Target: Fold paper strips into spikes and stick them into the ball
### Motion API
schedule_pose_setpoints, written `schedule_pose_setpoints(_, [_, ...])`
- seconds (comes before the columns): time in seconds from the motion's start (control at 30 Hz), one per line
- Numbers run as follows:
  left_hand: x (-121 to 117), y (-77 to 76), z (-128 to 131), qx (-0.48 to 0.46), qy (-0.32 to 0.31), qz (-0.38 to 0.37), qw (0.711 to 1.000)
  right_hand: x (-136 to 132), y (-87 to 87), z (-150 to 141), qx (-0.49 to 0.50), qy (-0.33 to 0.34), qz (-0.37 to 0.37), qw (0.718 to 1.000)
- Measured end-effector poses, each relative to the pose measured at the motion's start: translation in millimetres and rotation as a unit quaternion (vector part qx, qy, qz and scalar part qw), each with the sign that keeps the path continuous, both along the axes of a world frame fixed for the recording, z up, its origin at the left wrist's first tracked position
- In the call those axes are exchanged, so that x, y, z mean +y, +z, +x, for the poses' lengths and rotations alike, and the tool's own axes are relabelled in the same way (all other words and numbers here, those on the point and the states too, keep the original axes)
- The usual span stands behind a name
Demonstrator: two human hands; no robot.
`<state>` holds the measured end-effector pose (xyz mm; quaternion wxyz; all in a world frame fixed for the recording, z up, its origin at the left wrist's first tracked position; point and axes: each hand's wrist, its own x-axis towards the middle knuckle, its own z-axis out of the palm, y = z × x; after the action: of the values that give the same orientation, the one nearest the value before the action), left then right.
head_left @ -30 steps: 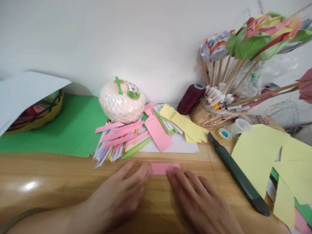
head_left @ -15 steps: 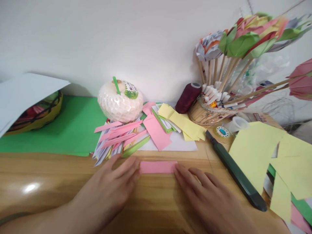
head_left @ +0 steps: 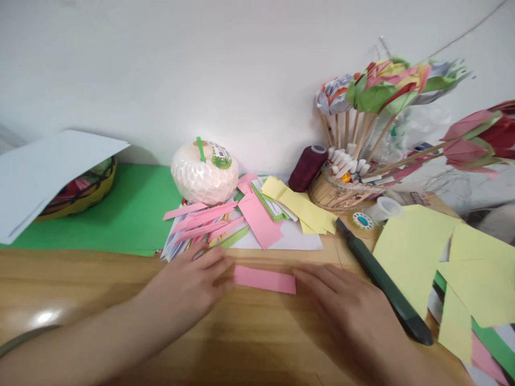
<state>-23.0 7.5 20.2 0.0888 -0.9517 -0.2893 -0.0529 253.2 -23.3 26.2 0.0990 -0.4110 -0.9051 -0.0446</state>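
A pink paper strip (head_left: pixel 264 280) lies on the wooden table between my hands, its right end slightly lower than its left. My left hand (head_left: pixel 195 279) is beside the strip's left end, fingers stretched and apart; a small contact there I cannot rule out. At the other end my right hand (head_left: pixel 348 308) rests with fingers extended, the fingertips close to the strip's upper right corner. Just beyond my left hand is a pile of folded pink strips (head_left: pixel 201 221) and white ones, with a green strip (head_left: pixel 235 237) beside it.
Behind stand a wrapped white coconut (head_left: pixel 205 174), a maroon thread spool (head_left: pixel 308 169) and a basket (head_left: pixel 336 190) of paper flowers. A dark green cutter knife (head_left: pixel 382 279) and yellow paper sheets (head_left: pixel 414 246) lie right. Green paper (head_left: pixel 137 206) covers the back left.
The pink strip has turned a little, its right end dropping toward me. My fingers have loosened from its ends and straightened. The whole view has shifted slightly.
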Motion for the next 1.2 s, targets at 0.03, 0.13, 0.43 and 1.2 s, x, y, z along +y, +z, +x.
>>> schedule_pose_setpoints(0.03, [2,0.6,0,-0.012,0.0,-0.002,1.0,2,-1.0,-2,0.021,-0.014,-0.009,1.0])
schedule_pose_setpoints(0.13, [6,5.7,0,-0.055,0.002,0.008,0.998,4,-6.4,-12,0.054,-0.029,-0.042,0.997])
schedule_pose_setpoints(0.43, [0,8.5,4,-0.112,-0.003,0.043,0.993,-5,-19.4,-26,0.145,-0.013,-0.033,0.989])
schedule_pose_setpoints(1.2, [-11,-9.7,24,-0.305,-0.008,-0.299,0.904,-10,-15.5,-36,0.232,0.107,-0.189,0.948])
